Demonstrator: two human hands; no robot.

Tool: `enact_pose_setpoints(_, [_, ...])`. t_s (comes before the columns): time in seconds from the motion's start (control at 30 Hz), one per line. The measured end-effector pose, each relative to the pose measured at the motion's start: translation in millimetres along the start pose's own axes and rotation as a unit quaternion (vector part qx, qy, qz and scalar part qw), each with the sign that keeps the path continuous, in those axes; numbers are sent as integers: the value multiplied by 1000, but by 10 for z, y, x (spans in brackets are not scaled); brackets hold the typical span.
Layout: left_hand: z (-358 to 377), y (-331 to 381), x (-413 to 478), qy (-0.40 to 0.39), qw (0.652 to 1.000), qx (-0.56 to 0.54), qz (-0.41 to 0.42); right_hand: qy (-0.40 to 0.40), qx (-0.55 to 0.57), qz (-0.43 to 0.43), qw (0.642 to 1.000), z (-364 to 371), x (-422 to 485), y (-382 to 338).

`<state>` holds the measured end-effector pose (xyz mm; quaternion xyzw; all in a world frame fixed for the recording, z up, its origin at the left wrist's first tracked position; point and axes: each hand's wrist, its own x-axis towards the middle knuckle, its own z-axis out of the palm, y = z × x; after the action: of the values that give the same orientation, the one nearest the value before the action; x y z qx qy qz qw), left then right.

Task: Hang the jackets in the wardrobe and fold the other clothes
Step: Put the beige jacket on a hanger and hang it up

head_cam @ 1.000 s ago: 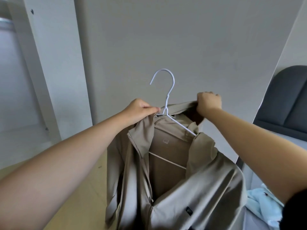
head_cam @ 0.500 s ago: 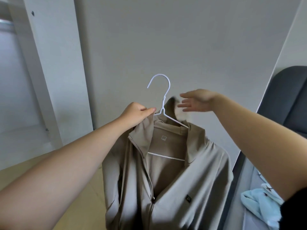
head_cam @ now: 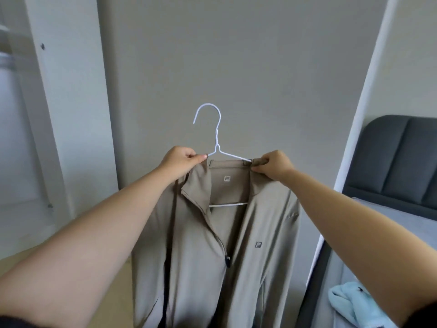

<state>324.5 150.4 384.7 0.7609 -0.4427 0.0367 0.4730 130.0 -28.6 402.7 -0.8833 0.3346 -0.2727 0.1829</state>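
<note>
Before wall (head_cam: 236, 67), jacket (head_cam: 201, 256) on hanger (head_cam: 216, 138), L hand (head_cam: 181, 162) & R hand (head_cam: 275, 165) pinching collar edges, hook free, bed (head_cam: 390, 209) at right.

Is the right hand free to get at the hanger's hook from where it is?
Probably yes, once it lets go. The right hand pinches the beige jacket collar at the white hanger shoulder, and the hook stands bare above, nothing between. The left hand holds the other side.
</note>
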Motion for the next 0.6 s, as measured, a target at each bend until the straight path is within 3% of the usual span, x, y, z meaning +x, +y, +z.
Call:
enact_pose_setpoints(0.1, [-115, 212, 52, -34, 997, 49, 50, 64, 44, 13, 997, -338, -27, -15])
enact_pose_setpoints(0.3, [-251, 589, -50, -3, 981, 184, 66, 152, 82, 20, 985, -1008, -358, -88])
enact_pose_setpoints(0.6, [-174, 2083, -421, 156, 972, 131, 115, 365, 36, 38, 930, -2198, -1178, -174])
